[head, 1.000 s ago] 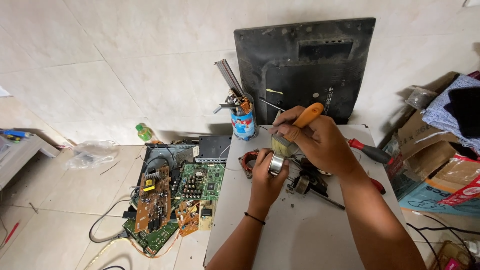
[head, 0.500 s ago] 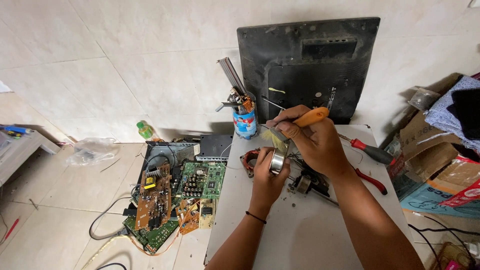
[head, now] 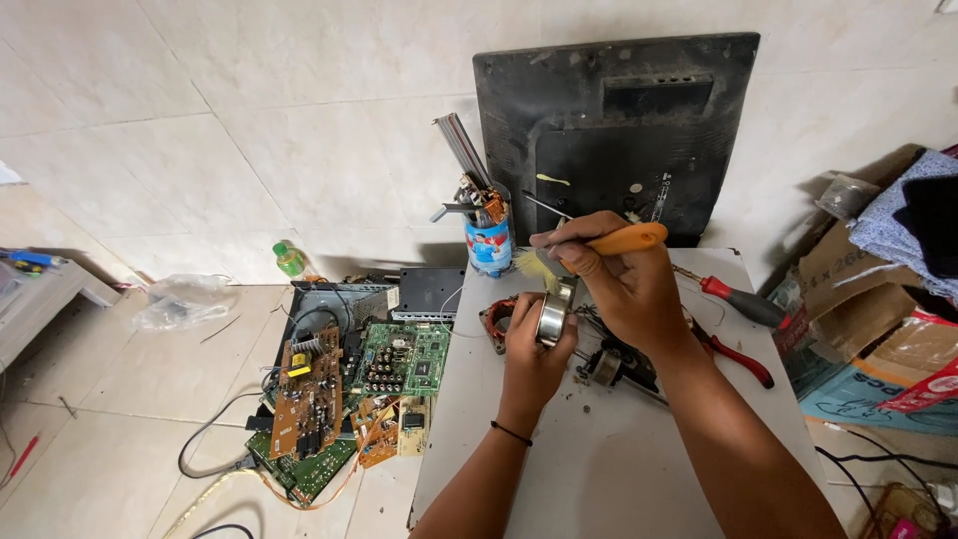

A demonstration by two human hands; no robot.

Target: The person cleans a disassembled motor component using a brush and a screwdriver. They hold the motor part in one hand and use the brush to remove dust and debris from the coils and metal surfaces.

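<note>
My left hand (head: 532, 351) grips a round silver metal part (head: 552, 317), like a bearing or small motor piece, above the grey table (head: 599, 469). My right hand (head: 619, 284) holds a small brush with an orange handle (head: 624, 240); its pale bristles (head: 532, 263) rest at the top edge of the metal part. Under my hands lie dark motor parts (head: 619, 364) and a reddish coil piece (head: 496, 319).
A black monitor back (head: 614, 130) leans on the tiled wall. A tin of tools (head: 489, 240), a red-handled screwdriver (head: 733, 299) and red pliers (head: 738, 357) are on the table. Circuit boards (head: 344, 384) and wires cover the floor at left; cardboard boxes (head: 868, 299) stand at right.
The brush handle has tilted lower and its bristles have shifted along the metal part. My left hand stays in place with the part.
</note>
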